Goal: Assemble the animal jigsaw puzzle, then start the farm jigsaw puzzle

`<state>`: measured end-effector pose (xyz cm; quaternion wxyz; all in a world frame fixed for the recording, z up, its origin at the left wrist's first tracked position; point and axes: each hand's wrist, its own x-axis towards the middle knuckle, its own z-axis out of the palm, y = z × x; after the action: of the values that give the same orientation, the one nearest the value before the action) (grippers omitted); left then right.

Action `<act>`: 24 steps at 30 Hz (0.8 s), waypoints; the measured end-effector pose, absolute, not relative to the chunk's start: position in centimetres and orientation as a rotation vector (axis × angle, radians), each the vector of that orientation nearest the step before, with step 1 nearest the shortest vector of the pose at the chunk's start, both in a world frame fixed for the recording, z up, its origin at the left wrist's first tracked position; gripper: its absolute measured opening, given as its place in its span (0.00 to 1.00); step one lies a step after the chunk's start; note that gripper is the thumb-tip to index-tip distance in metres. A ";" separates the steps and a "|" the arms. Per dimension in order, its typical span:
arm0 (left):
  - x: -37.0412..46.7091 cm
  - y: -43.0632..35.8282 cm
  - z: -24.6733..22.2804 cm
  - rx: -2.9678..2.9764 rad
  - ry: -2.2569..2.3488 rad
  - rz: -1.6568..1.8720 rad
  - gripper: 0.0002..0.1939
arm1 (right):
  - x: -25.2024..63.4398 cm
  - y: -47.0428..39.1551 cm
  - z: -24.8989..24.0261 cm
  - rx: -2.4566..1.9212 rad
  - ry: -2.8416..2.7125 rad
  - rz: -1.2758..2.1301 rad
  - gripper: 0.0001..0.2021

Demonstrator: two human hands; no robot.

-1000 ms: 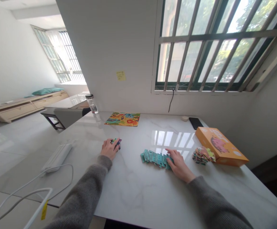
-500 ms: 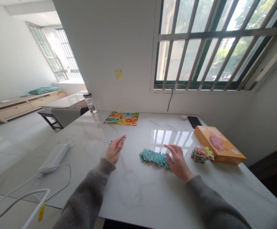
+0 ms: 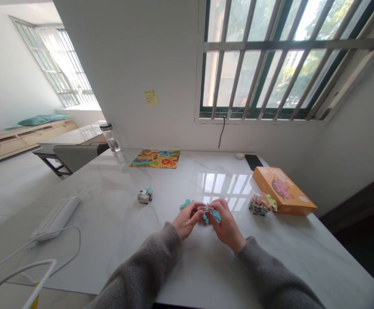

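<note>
My left hand (image 3: 188, 219) and my right hand (image 3: 226, 224) meet at mid-table, both closed on a few thin puzzle pieces (image 3: 204, 208), whose pale edges face me. Under the hands lies a row of teal puzzle pieces (image 3: 185, 204), mostly covered by my fingers. To the left stands a small stack of puzzle pieces (image 3: 145, 196), apart from the hands. A larger, untidy stack of puzzle pieces (image 3: 260, 204) sits to the right, against an orange box (image 3: 283, 191).
A colourful animal picture sheet (image 3: 156, 159) lies near the wall, with a water bottle (image 3: 111, 138) at its left. A black phone (image 3: 253, 162) rests behind the box. On the left are a white power strip (image 3: 55, 218) and its cables.
My left hand has moved right, uncovering the small stack on the left. My right hand has shifted left from above the teal row and now grips the pieces too. The view has turned slightly.
</note>
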<state>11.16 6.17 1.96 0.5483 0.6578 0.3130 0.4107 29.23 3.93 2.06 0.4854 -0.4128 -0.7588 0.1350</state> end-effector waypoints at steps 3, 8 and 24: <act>9.8 5.8 2.3 1.494 0.707 0.970 0.29 | 29.1 4.0 1.7 -0.942 -1.912 0.270 0.03; 7.9 5.2 3.1 1.623 0.843 0.921 0.27 | 28.5 4.1 2.0 -0.871 -2.146 -0.003 0.08; -2.3 9.7 3.2 1.702 1.394 1.317 0.16 | 29.0 4.6 2.4 -0.911 -2.105 -0.010 0.23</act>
<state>-2.28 9.73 3.19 0.2845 0.6363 0.5212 0.4924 28.98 4.61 2.37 0.4112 -0.3621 -0.8365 -0.0040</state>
